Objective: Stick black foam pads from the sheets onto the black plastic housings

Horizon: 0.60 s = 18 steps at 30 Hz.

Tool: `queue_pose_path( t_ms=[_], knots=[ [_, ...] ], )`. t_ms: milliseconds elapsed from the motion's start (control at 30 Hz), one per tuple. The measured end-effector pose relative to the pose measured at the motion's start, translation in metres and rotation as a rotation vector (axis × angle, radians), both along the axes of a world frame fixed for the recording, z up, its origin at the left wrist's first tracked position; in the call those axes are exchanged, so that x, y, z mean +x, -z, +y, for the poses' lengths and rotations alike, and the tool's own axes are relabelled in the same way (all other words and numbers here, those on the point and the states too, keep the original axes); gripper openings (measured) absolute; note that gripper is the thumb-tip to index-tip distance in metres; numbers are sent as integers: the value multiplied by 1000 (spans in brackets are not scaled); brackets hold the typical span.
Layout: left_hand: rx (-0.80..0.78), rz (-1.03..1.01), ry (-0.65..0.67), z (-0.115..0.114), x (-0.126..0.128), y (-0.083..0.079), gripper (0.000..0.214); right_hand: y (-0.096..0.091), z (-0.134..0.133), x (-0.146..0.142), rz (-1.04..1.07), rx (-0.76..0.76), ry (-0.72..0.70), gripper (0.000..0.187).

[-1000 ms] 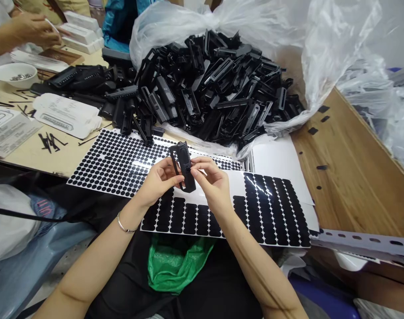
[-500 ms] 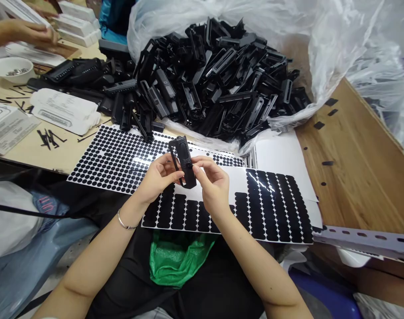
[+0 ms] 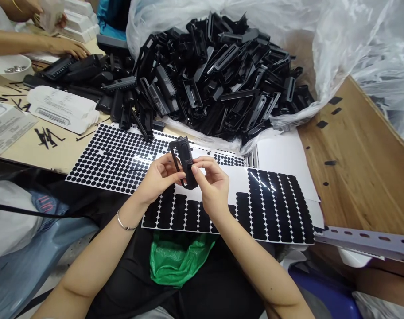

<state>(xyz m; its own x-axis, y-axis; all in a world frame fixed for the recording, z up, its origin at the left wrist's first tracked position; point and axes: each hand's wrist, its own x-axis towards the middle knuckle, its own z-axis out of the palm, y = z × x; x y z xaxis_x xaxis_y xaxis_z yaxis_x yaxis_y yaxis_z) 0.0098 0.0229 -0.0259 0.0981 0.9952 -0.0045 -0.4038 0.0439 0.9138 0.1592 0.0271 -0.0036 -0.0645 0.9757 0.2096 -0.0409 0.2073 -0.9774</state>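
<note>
Both hands hold one black plastic part [image 3: 184, 155], tilted above the sticker sheets. My left hand [image 3: 160, 175] grips its left side and lower end, where a thin open frame stands out from the body. On its right edge, the thumb and fingertips of my right hand [image 3: 211, 179] are pressed together. Beneath the hands lies a sheet of long black stickers [image 3: 271, 208] with scalloped edges. A sheet of round black stickers [image 3: 105, 159] extends to the left behind it. Whether a small sticker sits under my right fingertips is hidden.
A big heap of similar black parts [image 3: 192, 95] spills from a clear plastic bag [image 3: 324, 57]. At the left are printed white cards [image 3: 62, 108], thin black strips [image 3: 48, 138] and a white bowl [image 3: 11, 66]. A co-worker's hand [image 3: 69, 46] rests by the parts. A wooden board [image 3: 361, 168] stands right.
My right fingertips have shifted slightly down along the black plastic part, which stays in both hands. The co-worker's hand has moved right onto the black parts.
</note>
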Motion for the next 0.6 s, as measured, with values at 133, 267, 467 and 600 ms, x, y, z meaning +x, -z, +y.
queue_pose_path(
  t_ms=[133, 267, 467, 600],
  knots=[
    [-8, 3, 2, -1, 0, 0, 40, 0, 0, 0, 13, 11, -11, 10],
    [-16, 14, -4, -1, 0, 2, 40, -1, 1, 0, -22, 16, -9, 10],
    [-9, -3, -16, -1, -1, 5, 38, -1, 2, 0, -17, 2, -19, 8],
    [11, 5, -17, 0, -2, 5, 38, 1, 3, 0, -8, 9, -16, 8]
  ],
)
